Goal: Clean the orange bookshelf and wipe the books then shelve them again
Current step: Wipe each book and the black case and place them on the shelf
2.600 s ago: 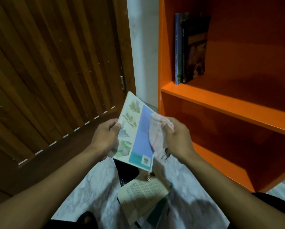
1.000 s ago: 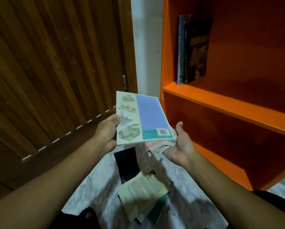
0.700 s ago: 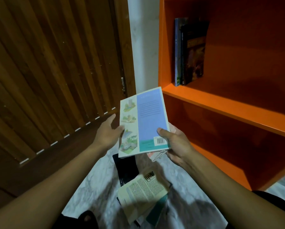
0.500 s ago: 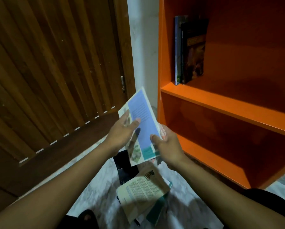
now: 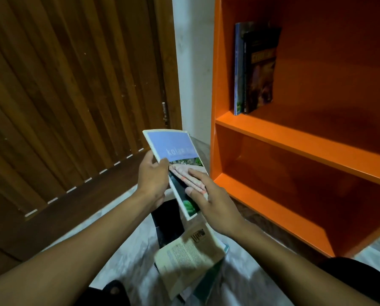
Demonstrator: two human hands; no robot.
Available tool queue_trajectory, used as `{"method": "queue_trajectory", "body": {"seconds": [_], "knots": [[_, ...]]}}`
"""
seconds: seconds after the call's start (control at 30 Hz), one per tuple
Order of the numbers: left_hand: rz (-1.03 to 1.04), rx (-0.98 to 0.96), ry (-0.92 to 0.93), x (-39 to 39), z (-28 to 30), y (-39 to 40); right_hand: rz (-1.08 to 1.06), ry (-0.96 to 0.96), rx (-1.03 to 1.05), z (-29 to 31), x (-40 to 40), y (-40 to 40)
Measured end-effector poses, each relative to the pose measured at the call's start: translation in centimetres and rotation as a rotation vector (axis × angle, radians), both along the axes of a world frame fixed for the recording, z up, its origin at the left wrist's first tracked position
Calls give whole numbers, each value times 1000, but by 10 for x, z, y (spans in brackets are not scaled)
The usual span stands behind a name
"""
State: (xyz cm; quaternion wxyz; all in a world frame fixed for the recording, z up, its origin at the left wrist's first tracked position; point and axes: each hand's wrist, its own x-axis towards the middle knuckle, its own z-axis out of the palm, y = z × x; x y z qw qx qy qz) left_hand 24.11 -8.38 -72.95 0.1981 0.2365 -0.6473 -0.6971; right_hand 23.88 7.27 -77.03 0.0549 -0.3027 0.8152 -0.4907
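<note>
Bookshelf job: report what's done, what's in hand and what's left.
Done: two books stand upright on the upper board of the orange bookshelf. In hand: the left hand holds a blue-covered book while the right hand presses a cloth on its cover. Left: shelving it, then the pile of books on the floor.

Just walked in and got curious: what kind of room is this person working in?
Probably a room in a home, in a corner by a door. A slatted brown wooden door stands beside a bright orange bookshelf, and loose paperback books lie on a pale marble-patterned floor.
</note>
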Motion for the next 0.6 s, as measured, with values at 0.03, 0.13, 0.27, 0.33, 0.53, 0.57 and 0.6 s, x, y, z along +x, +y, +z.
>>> {"method": "queue_trajectory", "body": {"seconds": [0.03, 0.13, 0.27, 0.33, 0.53, 0.57, 0.6], "knots": [[-3, -11, 4, 1, 2, -2, 17, -22, -34, 6, 0, 3], [-33, -49, 4, 3, 4, -10, 18, -137, -272, 20, -7, 9], [-96, -169, 5, 10, 0, -19, -450, -301, -451, 5, -54, 17], [-130, -210, -10, 15, -1, -22, -611, -266, -492, 5, -70, 26], [-271, -260, -10, 28, -1, -17, -497, 144, -322, 24, -72, 40], [-278, -255, 1, 28, -2, -15, -456, 199, -186, 21, -70, 37], [-285, -250, 17, 28, -1, -14, -408, 230, -63, 19, -67, 33]]}}
